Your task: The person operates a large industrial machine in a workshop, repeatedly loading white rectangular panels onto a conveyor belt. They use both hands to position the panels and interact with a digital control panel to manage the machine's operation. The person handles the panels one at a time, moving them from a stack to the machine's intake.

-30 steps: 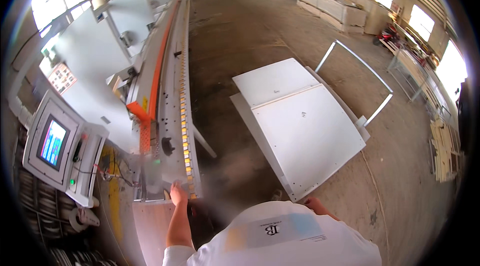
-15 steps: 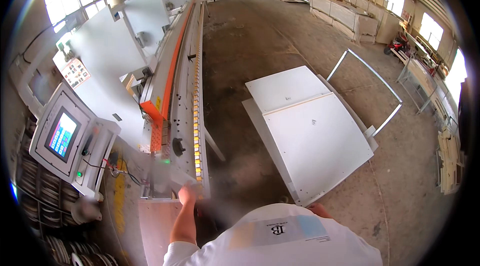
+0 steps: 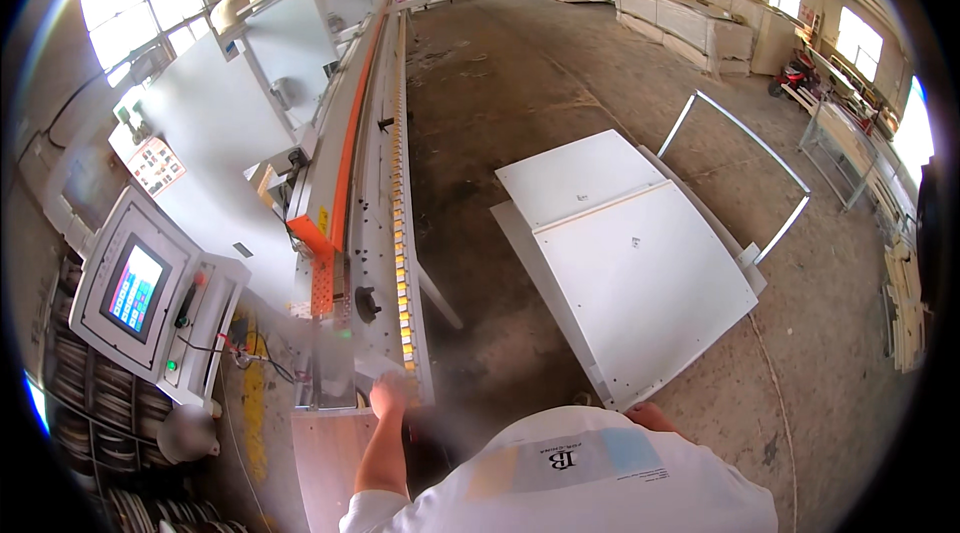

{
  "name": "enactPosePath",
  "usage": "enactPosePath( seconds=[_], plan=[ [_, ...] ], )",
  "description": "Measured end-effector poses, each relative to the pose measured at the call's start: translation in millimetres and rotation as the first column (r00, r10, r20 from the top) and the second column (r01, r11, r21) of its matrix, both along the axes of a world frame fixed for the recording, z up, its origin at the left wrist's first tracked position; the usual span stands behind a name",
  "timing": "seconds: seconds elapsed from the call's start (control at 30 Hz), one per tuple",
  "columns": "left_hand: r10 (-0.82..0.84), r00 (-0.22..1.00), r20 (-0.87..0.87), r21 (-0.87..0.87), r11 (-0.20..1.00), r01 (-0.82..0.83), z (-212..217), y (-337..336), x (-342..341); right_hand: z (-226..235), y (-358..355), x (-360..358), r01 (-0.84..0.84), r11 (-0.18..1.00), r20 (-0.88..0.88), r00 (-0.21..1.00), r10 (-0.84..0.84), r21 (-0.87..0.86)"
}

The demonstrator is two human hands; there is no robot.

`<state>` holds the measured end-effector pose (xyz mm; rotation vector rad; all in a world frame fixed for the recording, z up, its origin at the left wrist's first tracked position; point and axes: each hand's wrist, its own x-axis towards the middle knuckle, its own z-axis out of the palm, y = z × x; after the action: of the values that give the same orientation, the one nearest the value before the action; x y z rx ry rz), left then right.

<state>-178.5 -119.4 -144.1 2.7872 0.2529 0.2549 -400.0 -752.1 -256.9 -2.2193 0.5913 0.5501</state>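
Presently, head view: left hand at near end of edge-banding machine, left; right hand beside near corner of white panels, right. Both: finger opening, hold indiscernible. Advisable: fingers clear of roller strip.

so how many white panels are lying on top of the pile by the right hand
2: a smaller panel at the far end and a larger panel nearer the right hand. Others may be hidden beneath them.

Left hand forward on a bare forearm, right hand well apart, partly hidden.
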Motion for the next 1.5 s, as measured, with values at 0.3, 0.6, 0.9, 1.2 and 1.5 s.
enactPosePath(
  seconds=[0.3, 0.6, 0.9, 1.2, 1.5],
  plan=[
    [0.024, 0.967, -0.253, 0.065, 0.998, -0.007, 16, -1, 2, 6, 2, 5, -0.008, 0.999, -0.051, 0.999, 0.01, 0.035],
    [-0.01, 0.995, -0.099, 0.003, 1.0, 0.01, 26, -7, -5, 0, -4, 1, -0.032, 0.995, -0.027, 0.999, 0.034, 0.095],
    [-0.001, 0.993, -0.117, -0.029, 1.0, -0.002, 24, -7, -3, 11, -2, -1, 0.093, 0.969, -0.053, 0.995, -0.083, 0.227],
    [0.05, 0.98, -0.191, 0.048, 0.998, -0.042, 22, -7, -3, 33, 4, -2, 0.102, 0.977, -0.071, 0.993, -0.091, 0.185],
    [-0.013, 0.994, -0.108, 0.054, 0.998, 0.019, 26, -13, -4, 28, 3, -2, 0.048, 0.992, -0.08, 0.996, -0.039, 0.116]
  ],
)
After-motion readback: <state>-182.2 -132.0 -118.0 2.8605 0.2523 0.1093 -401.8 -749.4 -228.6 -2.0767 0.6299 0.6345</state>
